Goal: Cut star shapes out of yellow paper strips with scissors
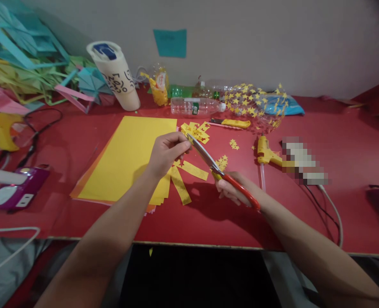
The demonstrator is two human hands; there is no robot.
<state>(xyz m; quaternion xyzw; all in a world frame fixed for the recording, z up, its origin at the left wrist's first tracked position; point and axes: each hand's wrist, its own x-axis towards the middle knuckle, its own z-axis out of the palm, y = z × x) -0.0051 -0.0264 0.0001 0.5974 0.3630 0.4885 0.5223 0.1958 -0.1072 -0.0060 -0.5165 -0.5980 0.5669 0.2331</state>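
Observation:
My right hand (232,188) is closed around the red handles of the scissors (240,189), whose blades point up and left. The blade tips touch or nearly touch a small yellow paper piece (189,137) pinched in my left hand (168,152). Below my left hand, yellow paper strips (194,170) lie on the red table. A stack of yellow sheets (128,149) is under and left of that hand. Strips with star-shaped holes (204,133) lie just behind the blades. Small cut stars (221,162) sit beside the scissors.
A white tumbler (117,79), plastic bottles (194,105) and star strings (247,100) stand or lie along the back. A yellow cutter (236,124) and glue gun (264,152) are at right. At left are another glue gun (5,128), a purple power strip (19,188) and folded paper shapes (22,38).

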